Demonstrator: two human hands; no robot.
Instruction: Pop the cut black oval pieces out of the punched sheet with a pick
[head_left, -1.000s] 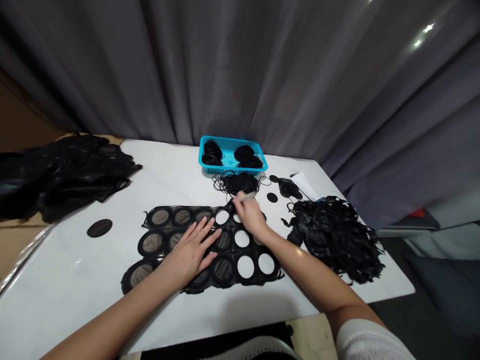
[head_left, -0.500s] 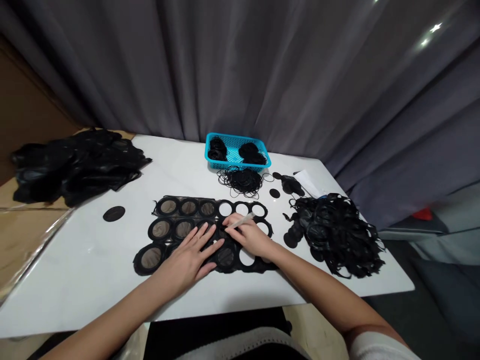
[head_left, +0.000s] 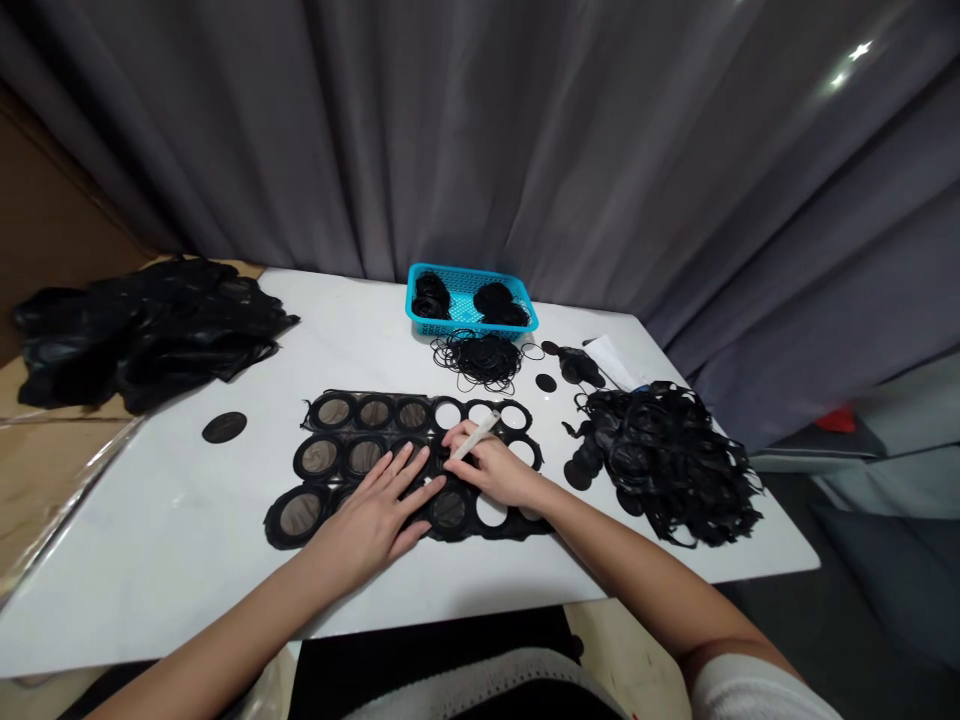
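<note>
A black sheet with three rows of round openings lies on the white table. Dark film fills the openings on its left; several on the right show white. My left hand rests flat on the sheet's middle, fingers spread. Just right of it, my right hand grips a pale, slim tool, slanted with its lower end near the middle row. The tool's tip is hidden by the fingers.
Behind the sheet are a blue basket and a heap of thin black rings. Black scraps lie right, a black film pile left. A dark disc sits nearer.
The tool in my right hand has tilted more upright, and the fingers have shifted slightly. My left hand stays on the sheet. The whole view has shifted a little.
</note>
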